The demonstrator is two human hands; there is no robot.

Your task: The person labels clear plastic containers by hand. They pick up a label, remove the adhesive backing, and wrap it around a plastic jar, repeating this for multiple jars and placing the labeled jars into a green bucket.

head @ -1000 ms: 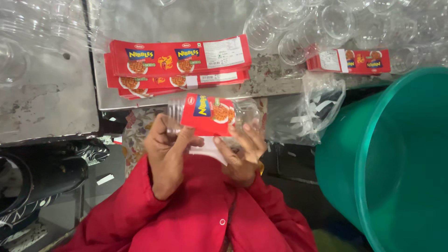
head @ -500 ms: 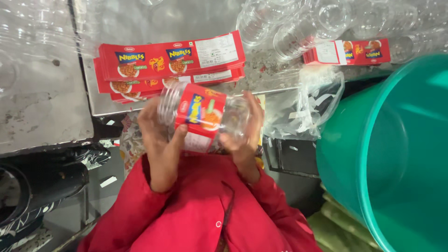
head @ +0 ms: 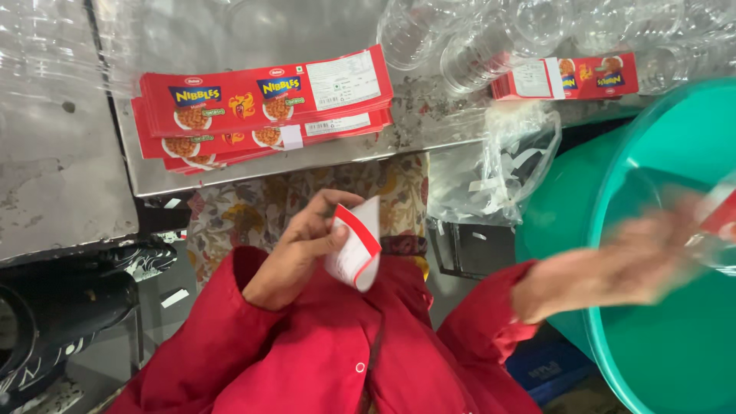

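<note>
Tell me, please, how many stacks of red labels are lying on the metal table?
2: a big stack of red labels near the table's front edge, and a small stack farther right beside the clear plastic jars. Jars may hide more.

Red label sheets (head: 261,115) sit stacked at the steel table's (head: 69,184) front edge; a smaller red stack (head: 567,77) lies far right; a white, red-edged backing strip (head: 356,245) curls in the left hand (head: 303,245).

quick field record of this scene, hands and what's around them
left hand: holds a white backing strip with a red edge
right hand: blurred, over the green tub, at a clear jar
table: stack of red labels, smaller label pile, clear jars
table edge: clear plastic bag
</note>
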